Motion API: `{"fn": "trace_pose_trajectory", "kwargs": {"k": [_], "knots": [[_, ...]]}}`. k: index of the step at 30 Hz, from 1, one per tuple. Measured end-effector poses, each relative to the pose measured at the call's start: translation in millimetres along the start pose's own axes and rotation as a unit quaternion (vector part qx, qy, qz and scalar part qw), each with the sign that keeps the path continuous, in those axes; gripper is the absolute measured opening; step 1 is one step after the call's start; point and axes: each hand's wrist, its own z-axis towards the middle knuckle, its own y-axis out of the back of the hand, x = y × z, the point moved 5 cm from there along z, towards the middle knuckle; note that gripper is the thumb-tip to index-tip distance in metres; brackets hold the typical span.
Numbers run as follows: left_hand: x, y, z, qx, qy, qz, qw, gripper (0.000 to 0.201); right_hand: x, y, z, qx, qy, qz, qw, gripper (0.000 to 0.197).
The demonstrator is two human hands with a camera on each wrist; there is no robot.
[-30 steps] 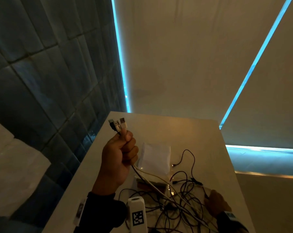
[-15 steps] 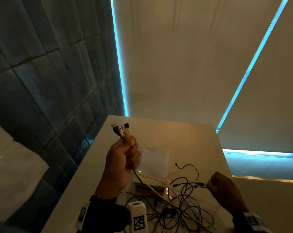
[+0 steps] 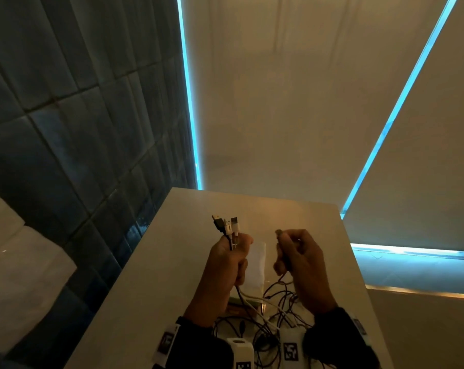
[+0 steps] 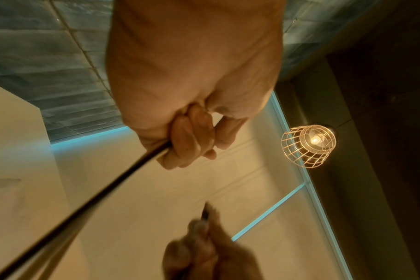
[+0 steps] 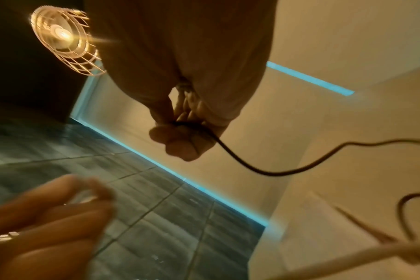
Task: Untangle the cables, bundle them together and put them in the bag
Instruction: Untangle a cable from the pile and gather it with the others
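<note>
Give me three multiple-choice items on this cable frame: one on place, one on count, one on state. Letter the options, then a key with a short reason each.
1. Where is the white bag?
A. flat on the table, beyond the hands
B. in the right hand
C. on the floor

2. How many plug ends stick up from the left hand?
A. one
B. three
C. six

3. What is the right hand doing?
A. lying flat on the table
B. hanging idle
C. pinching a thin dark cable, raised off the table

Key: 1 A, the head view shows it lying flat between and behind the hands. 2 B, one dark, one white and one grey-tipped plug are visible. 3 C, the right wrist view shows fingers closed round the cable.
</note>
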Motion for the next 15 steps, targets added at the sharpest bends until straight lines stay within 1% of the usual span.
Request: {"fn": "trace_pose_trajectory", "kwargs": {"k": [3, 5, 8, 12, 15], "knots": [[3, -5, 0, 0.006, 0.002, 0.024, 1.000, 0.014, 17, -28, -9, 0.055, 0.004, 0.020, 0.998, 0.028], [2, -6, -1, 0.010, -0.002, 0.022, 1.000, 0.015, 20, -37, -13, 0.064, -0.005, 0.034, 0.997, 0.031], [-1, -2, -2, 0.003, -0.027, -0.002, 1.000, 0.020, 18, -38, -15, 0.073, -0.035, 0.038, 0.996, 0.036], [-4, 4, 0, -0.014, -0.059, -0.054, 0.997, 0.025, 14, -36, -23, 0.121, -0.044, 0.012, 0.992, 0.028], [-5, -2, 0, 0.002, -0.064, -0.051, 0.997, 0.028, 19, -35, -24, 0.100, -0.018, 0.016, 0.995, 0.027]]}}
